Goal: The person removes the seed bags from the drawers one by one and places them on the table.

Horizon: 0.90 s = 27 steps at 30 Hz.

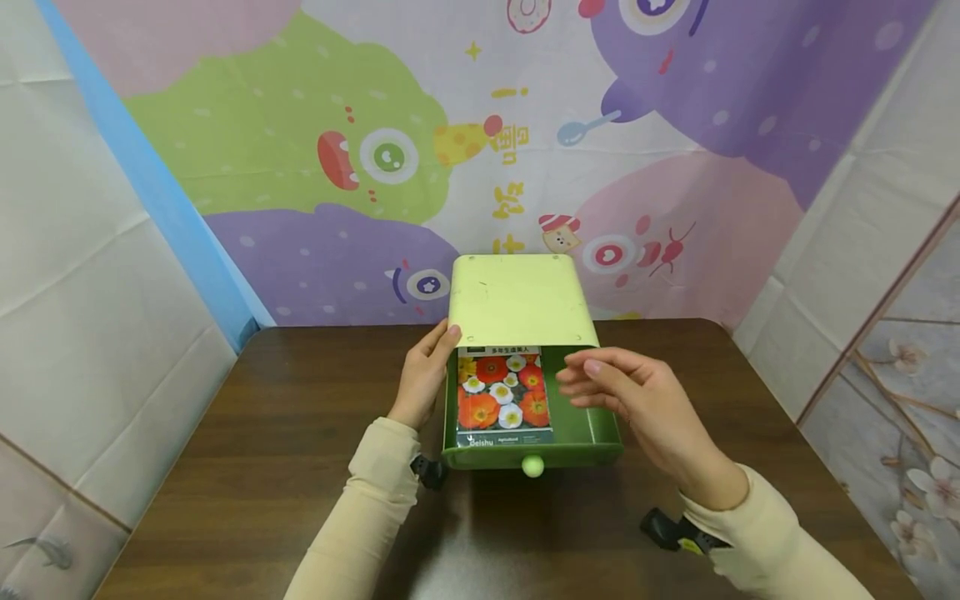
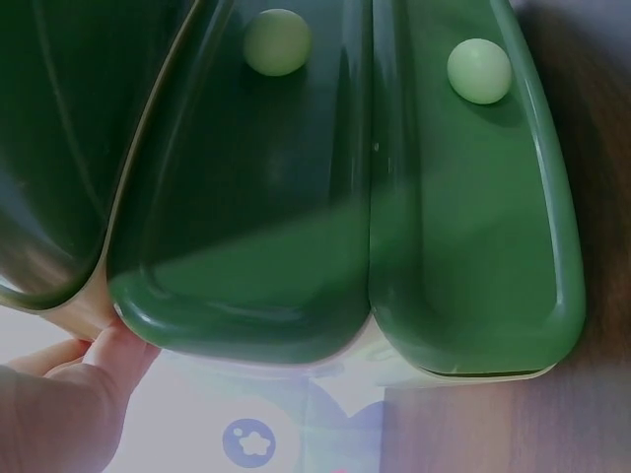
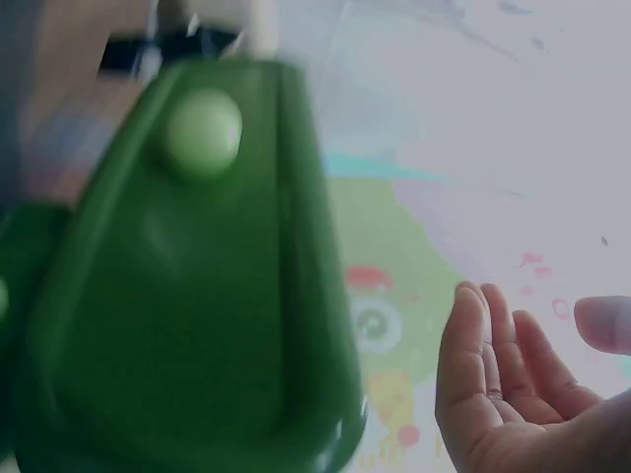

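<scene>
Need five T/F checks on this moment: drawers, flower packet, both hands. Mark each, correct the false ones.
1. The top drawer is pulled out. True.
2. The flower packet lies along the drawer's right side, as the person sees it. False: it lies along the left side.
3. The left hand touches the side of the cabinet. True.
4. The right hand grips the top drawer's knob. False: it holds nothing, and the knob is free.
5. In the left wrist view, the two lower drawers have square knobs. False: their knobs are round.
</scene>
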{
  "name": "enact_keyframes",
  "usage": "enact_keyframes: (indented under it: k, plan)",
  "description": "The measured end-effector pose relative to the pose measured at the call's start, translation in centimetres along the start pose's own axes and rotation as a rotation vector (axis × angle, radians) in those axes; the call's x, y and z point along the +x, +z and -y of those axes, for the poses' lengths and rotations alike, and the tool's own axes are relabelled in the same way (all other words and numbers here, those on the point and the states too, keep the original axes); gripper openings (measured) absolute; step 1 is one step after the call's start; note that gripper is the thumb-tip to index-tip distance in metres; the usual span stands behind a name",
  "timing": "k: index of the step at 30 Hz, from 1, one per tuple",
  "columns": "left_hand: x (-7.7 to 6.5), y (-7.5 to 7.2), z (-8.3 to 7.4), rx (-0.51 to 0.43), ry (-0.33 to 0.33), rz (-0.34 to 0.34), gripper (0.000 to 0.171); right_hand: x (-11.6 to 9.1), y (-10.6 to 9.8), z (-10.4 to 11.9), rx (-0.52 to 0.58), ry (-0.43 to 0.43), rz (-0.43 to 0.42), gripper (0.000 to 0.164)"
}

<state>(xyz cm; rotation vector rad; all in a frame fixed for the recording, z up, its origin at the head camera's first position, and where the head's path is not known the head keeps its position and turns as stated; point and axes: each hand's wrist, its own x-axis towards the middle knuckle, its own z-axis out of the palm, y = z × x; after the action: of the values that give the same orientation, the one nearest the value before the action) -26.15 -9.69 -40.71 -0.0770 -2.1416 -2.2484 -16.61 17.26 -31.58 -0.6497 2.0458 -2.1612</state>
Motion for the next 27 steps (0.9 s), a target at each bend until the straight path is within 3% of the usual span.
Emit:
enact_keyframes:
  k: [4,8,14,21,27]
  plan:
    - [0.0,0.0,0.1,0.002,0.0,-0.002,0.065,1.9,-0.5,-0.4,-0.169,-0.015,-0.102,0.028]
    - [0.0,0.0,0.1,-0.001,-0.002,-0.005,0.064,3.5,-0.8,-1.6,-0.386,-0.012,-0.094,0.034]
    - [0.0,0.0,0.2,-0.003,-0.006,-0.001,0.065,4.5,-0.5,-2.9,-0.714,0.012,0.057,0.036]
    - [0.1,0.0,0.2,-0.006,0.0,0.001,0.066,5.1,0.0,-3.7,-0.947,0.044,0.263,0.058]
    - [0.1,0.0,0.3,0.001,-0.001,0.0,0.065,5.6,0.3,-4.7,-1.11,0.101,0.352,0.078]
